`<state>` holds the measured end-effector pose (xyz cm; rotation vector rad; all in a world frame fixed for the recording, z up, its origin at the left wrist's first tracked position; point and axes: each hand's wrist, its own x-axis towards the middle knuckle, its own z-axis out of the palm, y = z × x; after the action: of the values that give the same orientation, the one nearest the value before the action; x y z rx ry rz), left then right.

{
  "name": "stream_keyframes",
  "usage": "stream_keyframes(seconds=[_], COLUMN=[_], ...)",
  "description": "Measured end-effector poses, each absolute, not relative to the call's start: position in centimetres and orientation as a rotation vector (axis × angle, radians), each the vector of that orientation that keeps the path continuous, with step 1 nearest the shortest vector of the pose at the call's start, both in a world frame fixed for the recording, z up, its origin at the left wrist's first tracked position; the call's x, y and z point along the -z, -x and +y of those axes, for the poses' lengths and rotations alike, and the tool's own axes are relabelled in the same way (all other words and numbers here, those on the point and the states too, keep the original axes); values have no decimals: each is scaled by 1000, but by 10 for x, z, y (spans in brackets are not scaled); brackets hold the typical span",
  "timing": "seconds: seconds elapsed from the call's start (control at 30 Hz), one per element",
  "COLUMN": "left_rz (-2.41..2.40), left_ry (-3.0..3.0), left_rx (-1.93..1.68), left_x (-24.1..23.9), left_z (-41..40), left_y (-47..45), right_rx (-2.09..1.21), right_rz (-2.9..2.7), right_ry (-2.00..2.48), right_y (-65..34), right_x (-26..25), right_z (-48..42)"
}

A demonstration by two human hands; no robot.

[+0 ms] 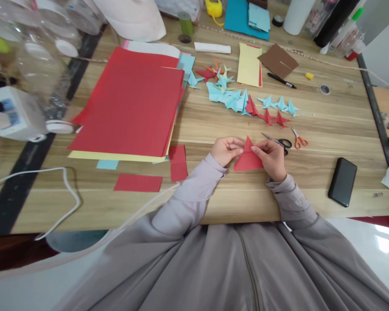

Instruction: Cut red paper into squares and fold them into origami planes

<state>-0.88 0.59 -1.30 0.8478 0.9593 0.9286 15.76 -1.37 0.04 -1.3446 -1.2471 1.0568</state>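
Between my two hands is a red folded paper point(248, 159), triangular in outline with its point facing away from me. My left hand point(226, 150) pinches its left edge between thumb and fingers. On the opposite edge, the thumb and fingers of my right hand point(271, 157) are closed on the paper. Just beyond my right hand lie black-handled scissors point(284, 143), partly hidden by it, and small orange-handled scissors point(299, 140). Farther back sit red paper cranes point(268, 117) and light blue paper cranes point(281, 103), with more folded pieces heaped to their left.
A stack of red sheets point(132, 99) covers the left of the table, with cut red strips point(138, 183) in front. A black phone-like slab point(342, 181) lies at right. Behind are yellow paper point(249, 65), brown paper point(278, 61) and a black pen point(282, 80). A white cable point(66, 185) crosses the front left.
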Motion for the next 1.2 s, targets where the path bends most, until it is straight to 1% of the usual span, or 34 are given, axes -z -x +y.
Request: stream_keyframes(seconds=[0.33,0.63,0.97,1.2], left_rz=[992,982,1047,1055], left_ry=[-668,-900,-929,-958], left_rx=[-904,-891,-929,-934], left_x=[10,18,17,11], left_z=[7,4,5,3], left_y=[2,0,2,3], right_rx=[-1095,-1111,-1158,-1227], right_rz=[-1155,-1160,-1174,-1314], right_ry=[1378,1377,1382,1399], right_y=[-157,-156,-162,-167], right_x=[0,-3,0,-1], right_z=[-13,-15,-10,-11])
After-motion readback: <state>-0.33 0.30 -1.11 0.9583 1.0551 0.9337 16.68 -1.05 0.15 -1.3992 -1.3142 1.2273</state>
